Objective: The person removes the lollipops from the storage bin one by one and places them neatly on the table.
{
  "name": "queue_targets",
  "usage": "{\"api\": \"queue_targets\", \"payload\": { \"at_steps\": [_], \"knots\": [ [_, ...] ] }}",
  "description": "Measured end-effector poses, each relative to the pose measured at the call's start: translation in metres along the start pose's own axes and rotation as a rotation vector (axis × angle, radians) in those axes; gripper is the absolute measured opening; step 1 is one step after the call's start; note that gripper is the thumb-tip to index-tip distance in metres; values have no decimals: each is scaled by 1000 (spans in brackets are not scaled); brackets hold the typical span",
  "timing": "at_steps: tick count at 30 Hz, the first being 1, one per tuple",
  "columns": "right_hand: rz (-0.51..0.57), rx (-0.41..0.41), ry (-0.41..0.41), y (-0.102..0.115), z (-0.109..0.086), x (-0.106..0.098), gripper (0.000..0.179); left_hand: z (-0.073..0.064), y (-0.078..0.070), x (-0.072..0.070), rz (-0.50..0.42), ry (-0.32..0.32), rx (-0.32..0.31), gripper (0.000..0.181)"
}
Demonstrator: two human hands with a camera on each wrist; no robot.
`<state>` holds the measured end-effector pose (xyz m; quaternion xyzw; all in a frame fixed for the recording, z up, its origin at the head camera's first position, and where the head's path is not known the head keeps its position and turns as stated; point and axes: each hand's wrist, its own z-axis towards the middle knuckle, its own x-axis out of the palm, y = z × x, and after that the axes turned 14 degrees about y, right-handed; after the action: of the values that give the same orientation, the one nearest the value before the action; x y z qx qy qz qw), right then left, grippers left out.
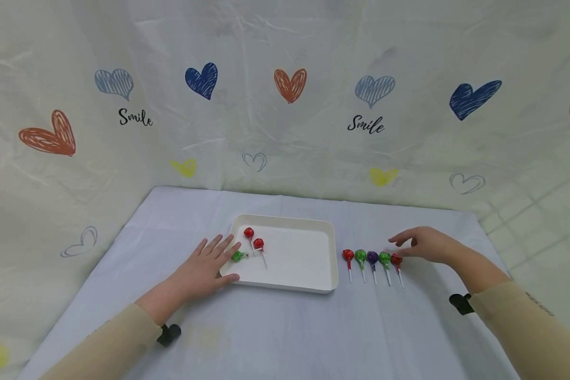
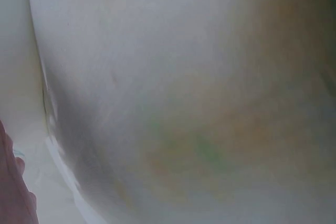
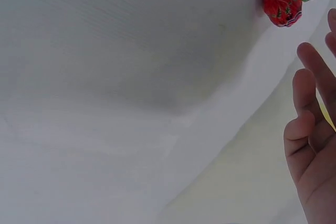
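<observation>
My left hand [image 1: 201,272] lies with spread fingers at the left edge of a white tray [image 1: 299,258]. Inside the tray, by those fingertips, are two red lollipops [image 1: 258,243] and a green lollipop [image 1: 238,256]. To the tray's right, several lollipops stand in a row, sticks toward me: red [image 1: 348,254], green [image 1: 360,255], purple [image 1: 372,257], green [image 1: 385,257] and red [image 1: 396,259]. Over the row's right end hovers my right hand [image 1: 427,245], fingers loosely bent. The right wrist view shows that hand [image 3: 317,140] apart from the red lollipop [image 3: 282,7], holding nothing.
A white cloth [image 1: 275,338] covers the table. Behind it hangs a pale backdrop [image 1: 247,116] with printed hearts and "Smile" lettering. A dark wrist device [image 1: 462,304] sits at the right cuff, another [image 1: 169,334] at the left. The left wrist view is mostly blurred.
</observation>
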<state>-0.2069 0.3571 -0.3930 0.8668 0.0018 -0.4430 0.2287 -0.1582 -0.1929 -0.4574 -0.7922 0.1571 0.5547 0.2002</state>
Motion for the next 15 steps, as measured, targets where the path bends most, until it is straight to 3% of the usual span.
{"api": "queue_targets", "payload": {
  "at_steps": [4,15],
  "knots": [
    [16,2,-6,6,3,-5,41,0,1,1,-2,-16,6,87],
    [67,-35,17,38,22,-15,47,-2,-3,-4,8,22,-5,86]
  ]
}}
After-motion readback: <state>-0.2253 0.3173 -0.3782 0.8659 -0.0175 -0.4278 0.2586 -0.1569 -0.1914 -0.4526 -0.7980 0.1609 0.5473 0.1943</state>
